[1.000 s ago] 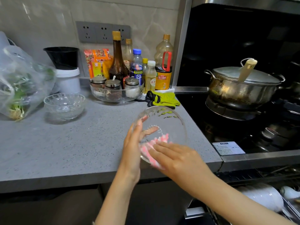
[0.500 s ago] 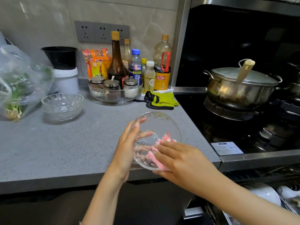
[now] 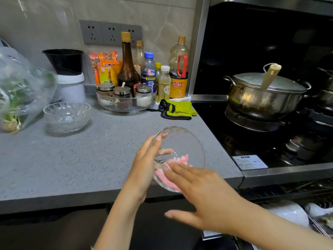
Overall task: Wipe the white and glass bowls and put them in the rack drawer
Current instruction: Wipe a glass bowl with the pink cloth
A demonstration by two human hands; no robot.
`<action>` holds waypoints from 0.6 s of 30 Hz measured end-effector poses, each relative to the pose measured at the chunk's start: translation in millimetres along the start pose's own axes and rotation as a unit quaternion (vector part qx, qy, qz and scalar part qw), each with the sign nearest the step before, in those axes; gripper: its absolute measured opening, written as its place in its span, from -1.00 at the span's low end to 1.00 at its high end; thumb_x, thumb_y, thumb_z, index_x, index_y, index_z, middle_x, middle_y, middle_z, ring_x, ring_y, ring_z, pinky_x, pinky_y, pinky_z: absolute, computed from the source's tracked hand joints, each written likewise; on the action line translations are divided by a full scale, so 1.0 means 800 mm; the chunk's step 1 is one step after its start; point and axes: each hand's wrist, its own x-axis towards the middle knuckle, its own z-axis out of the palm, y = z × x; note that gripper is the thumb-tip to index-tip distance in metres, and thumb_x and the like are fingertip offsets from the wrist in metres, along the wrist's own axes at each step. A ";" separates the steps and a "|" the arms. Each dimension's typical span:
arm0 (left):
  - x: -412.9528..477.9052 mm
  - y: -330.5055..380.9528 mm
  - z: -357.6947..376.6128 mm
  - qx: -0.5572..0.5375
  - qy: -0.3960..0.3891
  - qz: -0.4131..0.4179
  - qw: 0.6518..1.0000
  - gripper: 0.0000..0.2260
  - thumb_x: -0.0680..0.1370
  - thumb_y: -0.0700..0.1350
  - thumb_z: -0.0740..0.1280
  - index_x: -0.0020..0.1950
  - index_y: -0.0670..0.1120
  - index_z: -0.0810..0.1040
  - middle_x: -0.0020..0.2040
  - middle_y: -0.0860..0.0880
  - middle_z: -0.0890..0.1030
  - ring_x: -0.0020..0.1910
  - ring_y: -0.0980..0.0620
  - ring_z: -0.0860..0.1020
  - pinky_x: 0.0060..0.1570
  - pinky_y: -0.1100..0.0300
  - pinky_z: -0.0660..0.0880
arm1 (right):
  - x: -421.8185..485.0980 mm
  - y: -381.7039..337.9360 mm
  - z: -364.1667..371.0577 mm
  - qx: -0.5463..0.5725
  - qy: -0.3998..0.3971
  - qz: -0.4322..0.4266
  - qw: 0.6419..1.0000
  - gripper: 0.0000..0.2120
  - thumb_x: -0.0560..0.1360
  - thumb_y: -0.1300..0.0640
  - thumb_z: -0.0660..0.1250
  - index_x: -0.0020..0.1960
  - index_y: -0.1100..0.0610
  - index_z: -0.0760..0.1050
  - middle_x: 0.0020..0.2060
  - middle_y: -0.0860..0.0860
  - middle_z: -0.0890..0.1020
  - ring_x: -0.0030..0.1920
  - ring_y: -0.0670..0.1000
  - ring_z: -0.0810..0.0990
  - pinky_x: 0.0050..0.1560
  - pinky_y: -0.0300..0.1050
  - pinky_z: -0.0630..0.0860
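My left hand (image 3: 144, 165) grips a clear glass bowl (image 3: 187, 143) tilted on its side above the counter's front edge. My right hand (image 3: 200, 193) presses a pink and white cloth (image 3: 173, 164) flat against the inside of that bowl, fingers spread. A second glass bowl (image 3: 67, 115) stands upright on the grey counter at the left. White bowls (image 3: 290, 213) lie in the open rack drawer (image 3: 317, 226) at the lower right, partly hidden by my right forearm.
Sauce bottles (image 3: 128, 65) and a glass tray of spice jars (image 3: 126, 100) line the back wall. A green glove (image 3: 177, 109) lies by the hob. A lidded steel pot (image 3: 264, 94) sits on the stove. A bag of greens (image 3: 19, 91) is far left.
The bowl and both hands have dropped lower and nearer the counter's front edge. My right hand has slid the cloth across the bowl's inside.
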 end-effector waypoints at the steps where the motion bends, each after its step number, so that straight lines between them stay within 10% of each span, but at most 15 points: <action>1: -0.001 0.001 0.003 -0.010 0.001 0.007 1.000 -0.72 0.52 0.12 0.16 0.12 0.12 0.57 0.00 0.07 0.68 0.03 0.10 0.64 -0.09 0.28 0.58 | 0.003 -0.007 -0.008 0.025 0.002 0.002 1.000 -0.23 0.46 -0.43 0.06 0.43 0.10 0.37 0.37 0.01 0.47 0.36 -0.05 0.45 0.30 -0.21 0.35; 5: -0.005 0.003 0.010 -0.021 0.000 0.019 1.000 -0.68 0.53 0.13 0.15 0.17 0.08 0.56 -0.05 0.17 0.69 0.00 0.25 0.62 -0.06 0.37 0.52 | 0.024 -0.005 -0.009 0.078 0.008 0.034 0.996 -0.17 0.51 -0.41 -0.06 0.51 0.20 0.17 0.49 0.09 0.24 0.49 0.01 0.20 0.41 -0.05 0.18; 9: -0.004 0.009 0.007 -0.035 0.047 0.027 0.998 -0.58 0.38 0.32 0.24 0.17 0.20 0.56 0.20 0.03 0.61 0.17 -0.02 0.59 0.13 0.01 0.50 | 0.037 -0.001 -0.002 -0.016 0.025 0.112 0.993 -0.16 0.56 -0.32 -0.22 0.27 0.30 0.52 0.20 0.20 0.59 0.22 0.11 0.58 0.02 -0.09 0.59; 12: -0.003 0.009 0.005 -0.017 0.060 0.051 0.997 -0.60 0.42 0.23 0.17 0.17 0.15 0.55 0.11 -0.02 0.65 0.06 0.10 0.63 0.03 0.18 0.53 | 0.034 -0.015 0.010 -0.013 0.071 0.074 0.995 -0.37 0.53 -0.20 0.00 0.09 0.24 0.63 0.03 0.14 0.68 0.01 0.05 0.69 -0.24 -0.17 0.60; 15: -0.003 0.004 0.007 -0.035 0.060 0.042 0.997 -0.68 0.50 0.15 0.17 0.17 0.12 0.55 -0.01 0.04 0.69 0.02 0.13 0.64 -0.11 0.33 0.55 | 0.038 -0.015 0.017 0.034 0.099 0.030 0.994 -0.45 0.54 -0.10 0.06 0.31 0.24 0.49 0.26 0.13 0.56 0.26 0.05 0.56 0.12 -0.12 0.56; 18: -0.006 0.003 0.011 -0.029 0.044 0.020 0.998 -0.62 0.47 0.25 0.22 0.21 0.15 0.55 0.14 0.15 0.64 0.17 0.16 0.57 0.19 0.10 0.50 | 0.043 -0.003 0.017 0.019 0.094 0.061 0.994 -0.28 0.54 -0.25 -0.01 0.44 0.27 0.31 0.41 0.16 0.39 0.42 0.10 0.36 0.33 -0.01 0.41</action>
